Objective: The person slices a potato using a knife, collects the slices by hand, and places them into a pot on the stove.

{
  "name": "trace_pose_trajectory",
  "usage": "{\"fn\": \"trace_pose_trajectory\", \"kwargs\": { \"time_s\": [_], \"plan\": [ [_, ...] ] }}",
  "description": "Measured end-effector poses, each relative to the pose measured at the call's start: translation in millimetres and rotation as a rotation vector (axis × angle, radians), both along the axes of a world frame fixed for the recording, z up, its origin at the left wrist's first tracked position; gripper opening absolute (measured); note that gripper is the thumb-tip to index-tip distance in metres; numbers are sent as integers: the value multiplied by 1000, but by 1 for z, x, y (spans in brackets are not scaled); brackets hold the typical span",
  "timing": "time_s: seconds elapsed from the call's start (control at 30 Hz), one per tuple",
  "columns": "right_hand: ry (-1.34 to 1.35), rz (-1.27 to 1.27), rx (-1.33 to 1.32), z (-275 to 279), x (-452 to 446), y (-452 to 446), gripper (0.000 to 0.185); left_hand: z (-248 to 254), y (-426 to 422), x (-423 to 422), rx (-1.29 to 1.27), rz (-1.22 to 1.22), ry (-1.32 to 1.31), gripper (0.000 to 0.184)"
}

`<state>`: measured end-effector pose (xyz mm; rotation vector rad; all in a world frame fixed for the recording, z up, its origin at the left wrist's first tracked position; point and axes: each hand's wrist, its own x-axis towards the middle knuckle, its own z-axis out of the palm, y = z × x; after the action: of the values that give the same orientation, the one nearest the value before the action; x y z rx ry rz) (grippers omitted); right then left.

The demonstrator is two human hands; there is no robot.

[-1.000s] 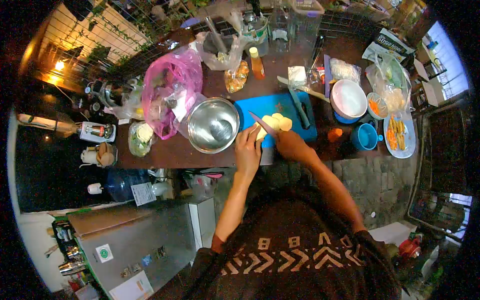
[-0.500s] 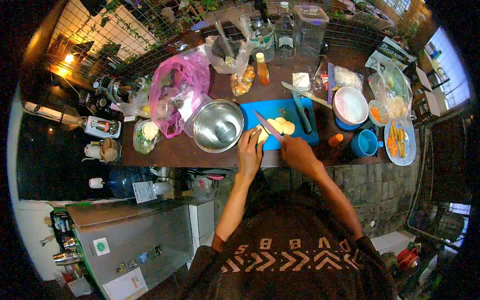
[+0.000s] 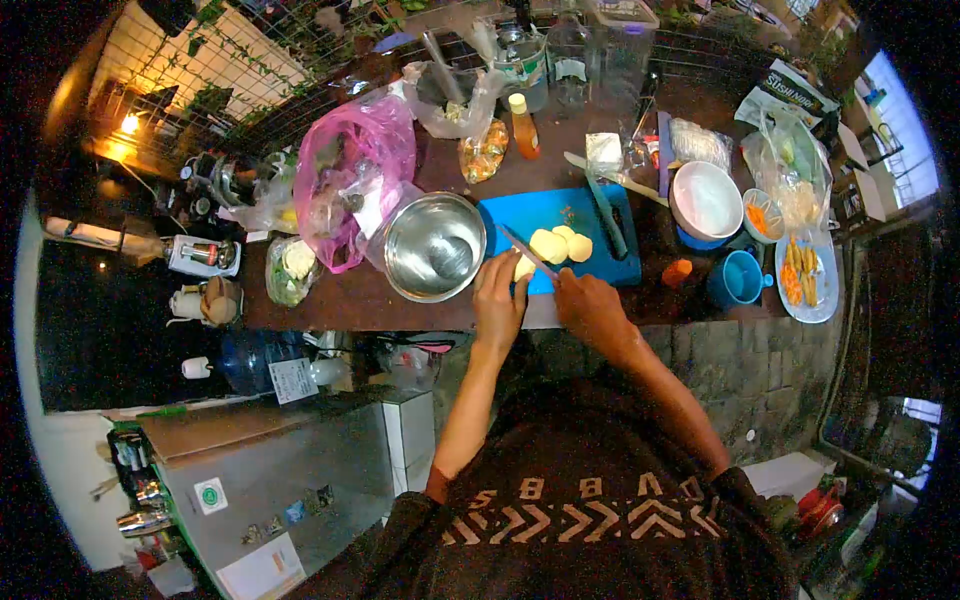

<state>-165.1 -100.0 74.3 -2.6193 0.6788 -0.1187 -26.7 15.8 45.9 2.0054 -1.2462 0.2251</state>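
My right hand [image 3: 595, 305] is closed around the handle of a knife [image 3: 524, 249], whose blade points up and left over the blue cutting board [image 3: 508, 210]. Pressed down at the board's front edge, my left hand [image 3: 500, 292] grips a pale yellow piece that looks like peeled potato [image 3: 523, 267], just left of the blade. Its fingers hide part of that piece. Several pale yellow potato slices [image 3: 548, 246] lie to the right of the blade. A cucumber [image 3: 606, 222] rests on the right part of the board.
Left of the board stands a steel bowl [image 3: 435, 247], with a pink plastic bag [image 3: 340, 150] beyond it. To the right are a white bowl [image 3: 706, 200], a blue mug [image 3: 740, 278] and a plate [image 3: 820, 300] of cut vegetables. Behind stands a sauce bottle [image 3: 524, 130].
The knife and my right hand have shifted slightly left relative to the board, and the blade is nearer my left fingers. The whole view has moved a little.
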Motion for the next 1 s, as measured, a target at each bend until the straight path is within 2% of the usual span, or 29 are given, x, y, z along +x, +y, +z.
{"fn": "trace_pose_trajectory", "kwargs": {
  "time_s": [0.07,0.2,0.27,0.6,0.8,1.0],
  "plan": [
    [-12,-49,-7,-7,1,2,24,4,-1,-1,-32,-12,42,33],
    [7,-42,-35,-12,2,5,24,0,-2,1,-5,-6,12,34],
    [1,-31,-112,-11,1,11,22,-1,-1,2,17,-1,-35,36],
    [-75,-4,-46,-9,4,11,22,16,-3,5,135,-25,-21,35],
    [77,25,-109,5,5,8,21,18,-2,9,162,-56,12,30],
    [-15,51,-84,-3,11,-2,15,18,-3,9,122,-49,45,34]
  ]
}}
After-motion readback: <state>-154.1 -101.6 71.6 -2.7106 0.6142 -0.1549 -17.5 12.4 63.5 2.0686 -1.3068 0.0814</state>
